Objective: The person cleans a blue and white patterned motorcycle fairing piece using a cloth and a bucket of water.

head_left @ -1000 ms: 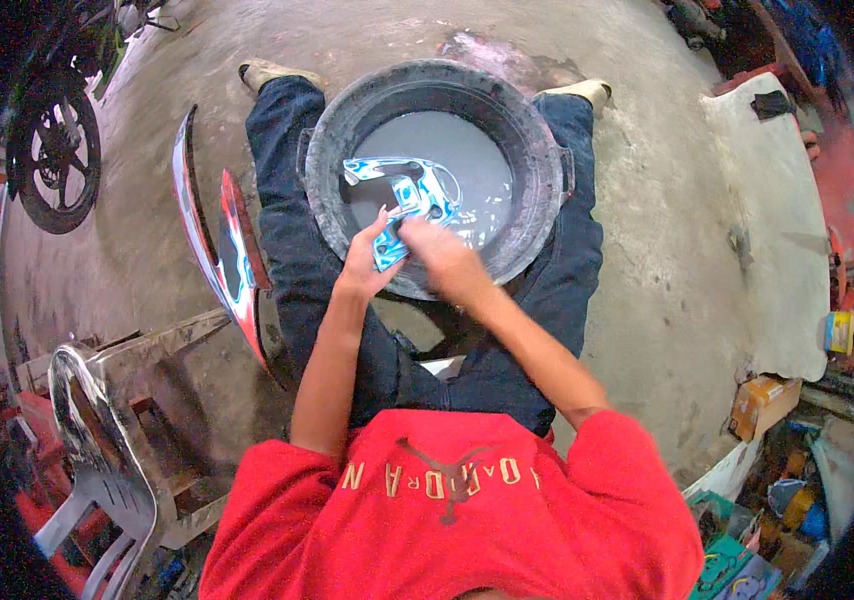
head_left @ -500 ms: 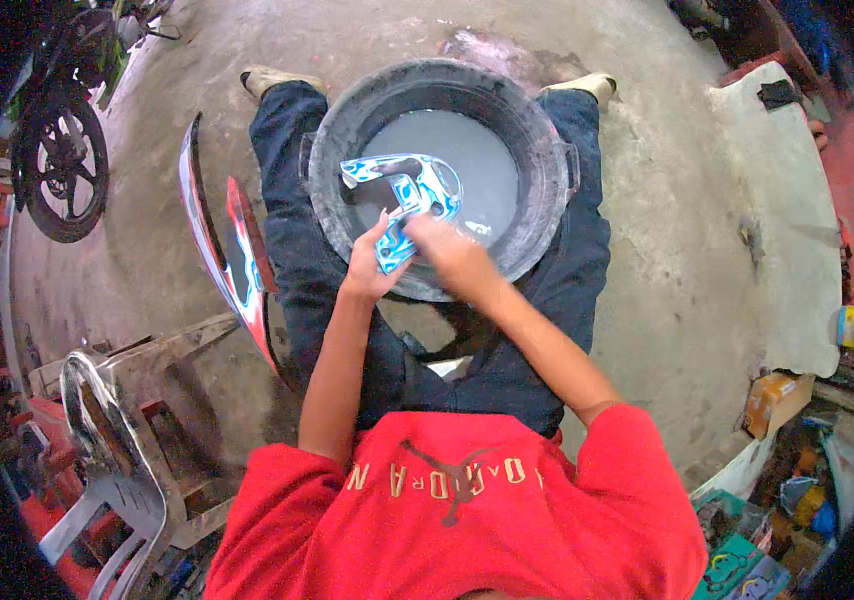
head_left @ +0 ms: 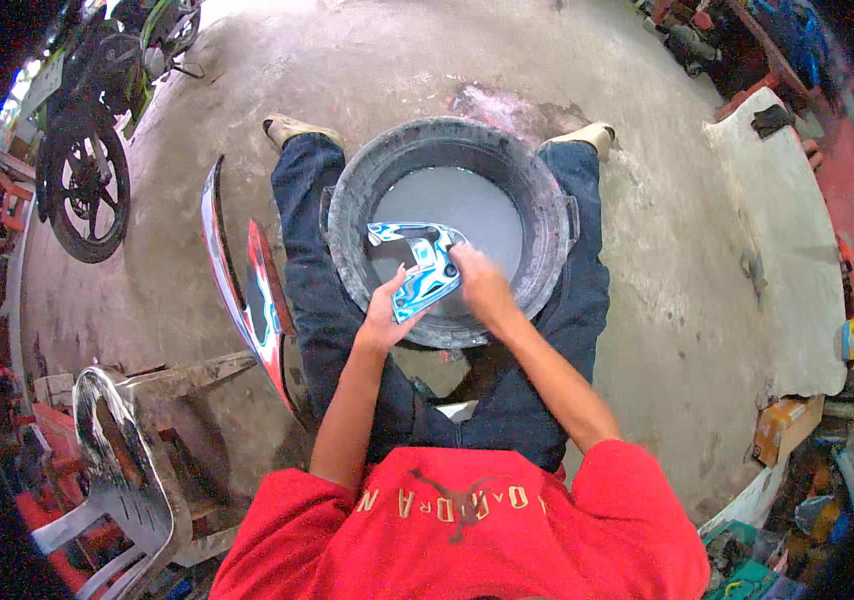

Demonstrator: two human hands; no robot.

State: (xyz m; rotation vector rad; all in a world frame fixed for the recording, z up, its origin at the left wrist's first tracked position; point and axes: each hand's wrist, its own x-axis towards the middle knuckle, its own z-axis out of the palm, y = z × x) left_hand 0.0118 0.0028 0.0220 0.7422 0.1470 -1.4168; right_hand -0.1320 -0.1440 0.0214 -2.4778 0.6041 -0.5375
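A curved plastic body panel [head_left: 430, 268] with a blue, white and black swirl pattern is held tilted over a big dark tub [head_left: 351, 262]. Greyish water [head_left: 457, 198] stands in the tub. My left hand [head_left: 384, 312] grips the panel's lower left end, thumb on top. My right hand [head_left: 485, 288] is closed against the panel's right edge. It is slightly blurred, and whatever its fingers hold is hidden. The tub sits between my spread legs.
Two long, pointed red, white and dark panels [head_left: 265, 318] lie on the floor left of my leg. A broken plastic chair [head_left: 119, 470] leans at the lower left by a wooden frame. A motorcycle wheel [head_left: 87, 185] stands upper left; a cardboard box [head_left: 785, 430] lies right.
The whole view has shifted, so the tub sits lower in the picture. My right hand has moved from the panel's lower part up along to its right edge. My left hand keeps its grip.
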